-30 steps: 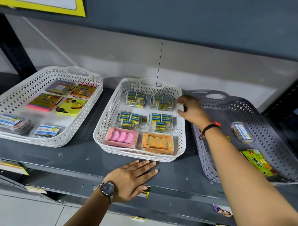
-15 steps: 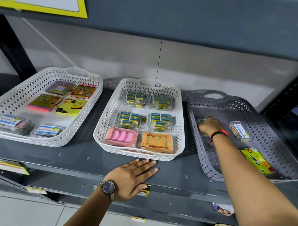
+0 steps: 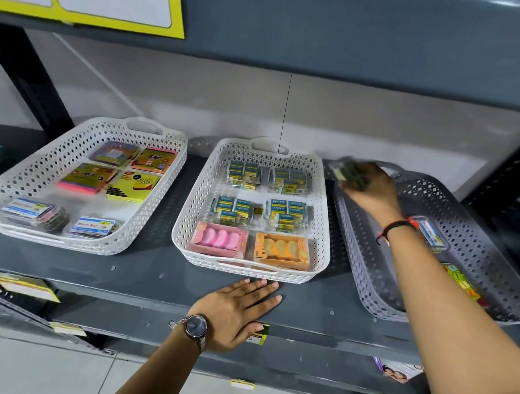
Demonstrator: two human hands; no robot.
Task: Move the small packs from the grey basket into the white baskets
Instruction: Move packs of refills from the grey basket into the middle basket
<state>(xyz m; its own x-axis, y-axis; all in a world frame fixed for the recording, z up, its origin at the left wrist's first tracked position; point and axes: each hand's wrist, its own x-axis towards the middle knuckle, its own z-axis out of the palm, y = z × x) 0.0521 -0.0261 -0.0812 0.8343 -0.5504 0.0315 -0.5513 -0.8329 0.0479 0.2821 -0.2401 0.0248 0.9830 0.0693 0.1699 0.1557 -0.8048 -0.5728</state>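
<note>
The grey basket stands at the right of the shelf. My right hand hovers over its far left corner, shut on a small pack that is blurred by motion. A clear pack and a green-yellow pack lie in the grey basket, partly behind my forearm. The middle white basket holds several blue-yellow packs, a pink box and an orange box. The left white basket holds several flat packs. My left hand rests flat and open on the shelf edge.
The baskets sit on a dark grey metal shelf with another shelf close above. A white wall is behind. Black uprights stand at the far left and right. Price labels hang on the shelf's front edge.
My right hand went from the middle white basket into the grey basket, closed on a small pack, and has lifted it toward the basket's far left corner. My left hand stayed put.
</note>
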